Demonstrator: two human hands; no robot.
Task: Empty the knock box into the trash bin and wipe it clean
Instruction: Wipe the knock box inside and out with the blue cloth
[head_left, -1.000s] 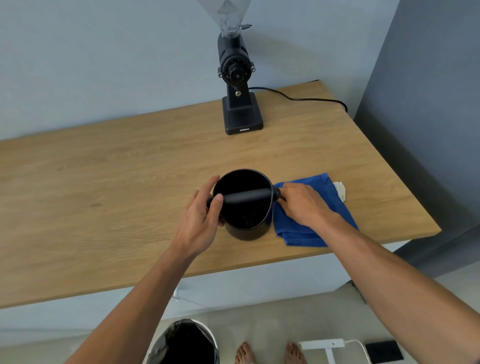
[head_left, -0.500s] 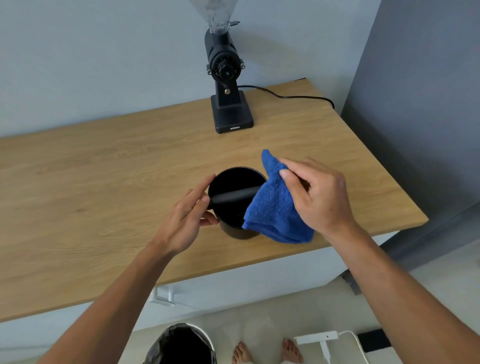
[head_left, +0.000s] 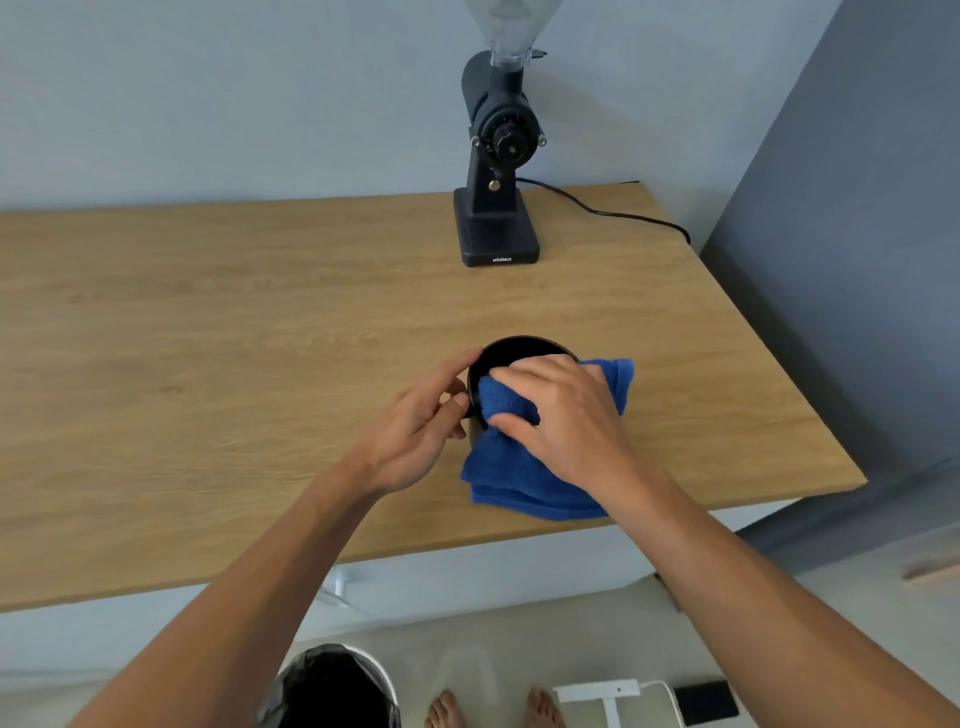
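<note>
The black round knock box (head_left: 514, 351) stands upright on the wooden table (head_left: 260, 332), near its front edge. My left hand (head_left: 421, 426) grips the box's left side. My right hand (head_left: 561, 415) presses a blue cloth (head_left: 509, 478) down over the top of the box; the cloth drapes over the front and right rim and hides the knock bar and most of the opening. The trash bin (head_left: 332, 686), lined with a dark bag, stands on the floor below the table edge.
A black coffee grinder (head_left: 498, 171) with a clear hopper stands at the back of the table, its cable (head_left: 623, 215) running right. A grey wall panel (head_left: 857, 234) borders the table's right side. My bare feet (head_left: 493, 709) and a white device (head_left: 608, 696) are on the floor.
My right hand lifted the blue cloth from the table beside the knock box and brought it down onto the box's top. My left hand stayed on the box's left side.
</note>
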